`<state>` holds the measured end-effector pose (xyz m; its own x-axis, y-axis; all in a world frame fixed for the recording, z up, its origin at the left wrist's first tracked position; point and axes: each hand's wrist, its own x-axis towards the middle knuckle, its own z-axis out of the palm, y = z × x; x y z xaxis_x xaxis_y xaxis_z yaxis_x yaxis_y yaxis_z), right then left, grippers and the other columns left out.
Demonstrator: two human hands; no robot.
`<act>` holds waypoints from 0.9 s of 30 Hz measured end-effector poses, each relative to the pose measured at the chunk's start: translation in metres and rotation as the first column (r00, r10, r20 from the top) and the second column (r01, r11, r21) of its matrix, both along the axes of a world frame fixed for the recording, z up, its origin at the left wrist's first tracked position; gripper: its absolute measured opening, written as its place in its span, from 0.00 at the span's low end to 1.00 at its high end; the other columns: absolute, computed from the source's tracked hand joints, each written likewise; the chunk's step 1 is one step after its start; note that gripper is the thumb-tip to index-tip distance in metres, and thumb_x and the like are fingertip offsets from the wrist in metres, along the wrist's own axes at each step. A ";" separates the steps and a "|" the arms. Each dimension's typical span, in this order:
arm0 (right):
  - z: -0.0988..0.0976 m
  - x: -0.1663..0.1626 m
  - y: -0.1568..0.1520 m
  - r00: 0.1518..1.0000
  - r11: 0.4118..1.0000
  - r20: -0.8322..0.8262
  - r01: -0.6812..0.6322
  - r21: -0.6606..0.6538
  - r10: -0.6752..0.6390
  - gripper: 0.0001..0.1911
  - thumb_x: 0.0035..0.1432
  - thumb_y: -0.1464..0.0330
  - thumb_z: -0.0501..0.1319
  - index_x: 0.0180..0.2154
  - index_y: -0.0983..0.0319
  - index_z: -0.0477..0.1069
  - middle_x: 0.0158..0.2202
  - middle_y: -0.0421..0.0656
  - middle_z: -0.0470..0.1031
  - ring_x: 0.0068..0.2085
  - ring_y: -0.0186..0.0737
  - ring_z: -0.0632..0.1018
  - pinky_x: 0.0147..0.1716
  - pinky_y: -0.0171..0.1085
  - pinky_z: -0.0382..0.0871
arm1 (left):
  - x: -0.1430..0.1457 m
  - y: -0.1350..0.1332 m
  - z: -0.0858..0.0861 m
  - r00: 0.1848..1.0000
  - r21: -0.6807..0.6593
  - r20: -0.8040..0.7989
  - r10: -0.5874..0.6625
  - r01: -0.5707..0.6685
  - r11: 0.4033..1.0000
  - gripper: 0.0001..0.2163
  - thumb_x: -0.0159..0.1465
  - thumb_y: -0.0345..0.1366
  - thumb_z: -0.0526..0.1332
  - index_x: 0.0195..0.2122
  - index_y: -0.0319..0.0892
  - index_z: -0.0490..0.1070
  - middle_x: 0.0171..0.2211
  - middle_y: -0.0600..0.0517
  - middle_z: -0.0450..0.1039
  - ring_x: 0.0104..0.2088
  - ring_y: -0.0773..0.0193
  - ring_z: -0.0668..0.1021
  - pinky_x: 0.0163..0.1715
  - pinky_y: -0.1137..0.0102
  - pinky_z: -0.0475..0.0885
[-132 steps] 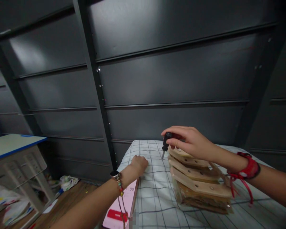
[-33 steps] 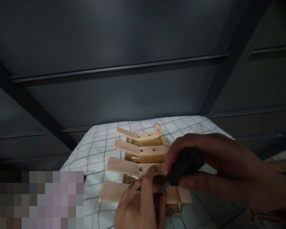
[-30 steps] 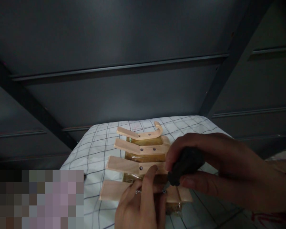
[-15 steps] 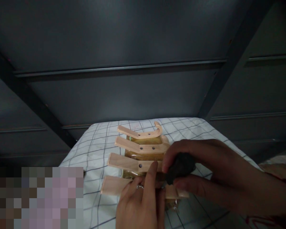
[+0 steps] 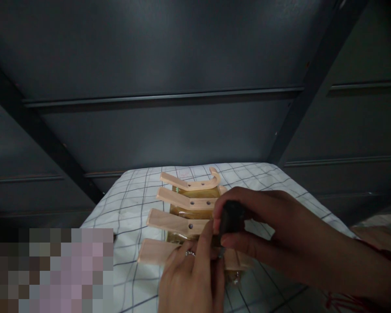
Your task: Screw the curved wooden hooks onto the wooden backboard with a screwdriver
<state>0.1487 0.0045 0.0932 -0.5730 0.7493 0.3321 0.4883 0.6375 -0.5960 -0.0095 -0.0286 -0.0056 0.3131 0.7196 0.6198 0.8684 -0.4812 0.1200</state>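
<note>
Two busy: right hand (image 5: 273, 230) gripping black screwdriver (image 5: 232, 217), left hand (image 5: 189, 278) bent over nearest wooden piece (image 5: 154, 252), hold unclear, plastic-wrapped block (image 5: 233, 277) beneath

1. You wear the one camera on your head; it looks forward and down at the cloth-covered surface (image 5: 263, 176).
2. The surface's far edge crosses just below the middle of your view, both far corners inside it, while the frame's bottom cuts off the near part.
3. Beyond that edge you face the dark panelled wall (image 5: 163, 124), which fills the upper half.
4. It sits close: your left hand (image 5: 190, 280) and right hand (image 5: 280, 234) loom large, low in front.
</note>
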 end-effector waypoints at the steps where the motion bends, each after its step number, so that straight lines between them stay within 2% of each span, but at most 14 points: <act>1: 0.000 0.000 -0.001 1.000 1.000 0.002 -0.008 0.008 0.008 0.03 0.57 0.73 0.58 0.31 0.61 0.66 0.27 0.35 0.74 0.26 0.31 0.73 0.24 0.30 0.65 | 0.000 0.000 0.000 1.000 0.005 -0.003 0.003 -0.003 1.000 0.22 0.60 0.29 0.50 0.56 0.40 0.55 0.27 0.53 0.75 0.26 0.62 0.78 0.25 0.68 0.77; 2: -0.001 0.001 -0.002 1.000 1.000 0.001 -0.011 0.011 0.011 0.04 0.57 0.74 0.58 0.34 0.60 0.67 0.29 0.35 0.76 0.28 0.31 0.75 0.25 0.29 0.67 | 0.000 0.000 -0.001 1.000 0.007 -0.006 0.009 -0.009 1.000 0.21 0.60 0.30 0.50 0.56 0.39 0.55 0.27 0.52 0.75 0.27 0.62 0.79 0.26 0.68 0.77; 5: -0.003 0.004 -0.005 0.997 0.998 -0.066 -0.047 0.033 0.049 0.16 0.57 0.78 0.56 0.46 0.56 0.64 0.36 0.34 0.78 0.32 0.29 0.78 0.30 0.26 0.70 | -0.001 0.000 -0.002 1.000 0.001 -0.014 0.021 -0.021 1.000 0.20 0.61 0.31 0.49 0.56 0.38 0.55 0.28 0.50 0.75 0.28 0.61 0.79 0.27 0.67 0.78; 7: -0.006 0.006 -0.006 0.994 0.996 -0.087 -0.066 0.066 0.071 0.19 0.57 0.79 0.56 0.48 0.55 0.62 0.40 0.34 0.78 0.33 0.27 0.79 0.31 0.24 0.71 | -0.001 -0.001 -0.002 1.000 0.008 -0.016 0.013 -0.013 1.000 0.21 0.61 0.30 0.50 0.57 0.37 0.54 0.29 0.50 0.76 0.29 0.61 0.79 0.28 0.67 0.78; 11: -0.010 0.006 -0.007 0.994 0.990 -0.085 -0.051 0.132 0.063 0.18 0.54 0.78 0.61 0.44 0.55 0.64 0.41 0.33 0.78 0.35 0.27 0.80 0.33 0.22 0.71 | -0.003 -0.004 -0.003 1.000 0.020 -0.018 -0.018 0.019 1.000 0.24 0.59 0.29 0.53 0.57 0.34 0.53 0.35 0.47 0.77 0.32 0.61 0.79 0.30 0.68 0.78; 14: -0.012 0.004 -0.005 0.994 0.987 -0.110 0.016 0.162 0.002 0.20 0.53 0.78 0.62 0.45 0.54 0.65 0.37 0.32 0.79 0.33 0.27 0.79 0.31 0.22 0.71 | -0.004 -0.006 -0.005 1.000 -0.018 -0.025 -0.015 0.014 1.000 0.27 0.56 0.27 0.55 0.58 0.34 0.53 0.35 0.48 0.77 0.33 0.61 0.79 0.31 0.68 0.78; 17: -0.013 0.003 -0.006 0.994 0.983 -0.098 0.060 0.173 -0.043 0.20 0.54 0.77 0.61 0.47 0.54 0.64 0.32 0.32 0.79 0.31 0.29 0.79 0.27 0.23 0.71 | -0.005 -0.006 -0.007 1.000 -0.024 -0.021 0.006 -0.007 1.000 0.29 0.55 0.27 0.57 0.59 0.35 0.52 0.33 0.50 0.77 0.31 0.61 0.79 0.30 0.68 0.78; 22: -0.012 0.000 -0.008 0.996 0.980 -0.073 0.065 0.187 -0.053 0.18 0.59 0.77 0.53 0.50 0.57 0.61 0.35 0.39 0.80 0.34 0.34 0.81 0.29 0.28 0.73 | -0.004 -0.005 -0.008 1.000 -0.014 0.011 -0.020 0.020 1.000 0.27 0.58 0.29 0.55 0.59 0.37 0.51 0.33 0.51 0.77 0.31 0.62 0.79 0.30 0.68 0.78; 27: -0.012 0.000 -0.011 0.996 0.978 -0.031 0.084 0.192 -0.079 0.16 0.59 0.75 0.53 0.48 0.57 0.63 0.33 0.39 0.80 0.32 0.36 0.81 0.27 0.29 0.73 | -0.001 -0.007 -0.012 0.995 -0.008 0.095 0.013 -0.013 1.000 0.24 0.63 0.32 0.52 0.60 0.42 0.49 0.34 0.52 0.77 0.33 0.62 0.79 0.31 0.68 0.78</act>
<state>0.1492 -0.0061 0.0808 -0.5030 0.7138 0.4873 0.5307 0.7001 -0.4777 -0.0107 -0.0354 -0.0180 0.2440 0.7276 0.6411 0.8591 -0.4689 0.2052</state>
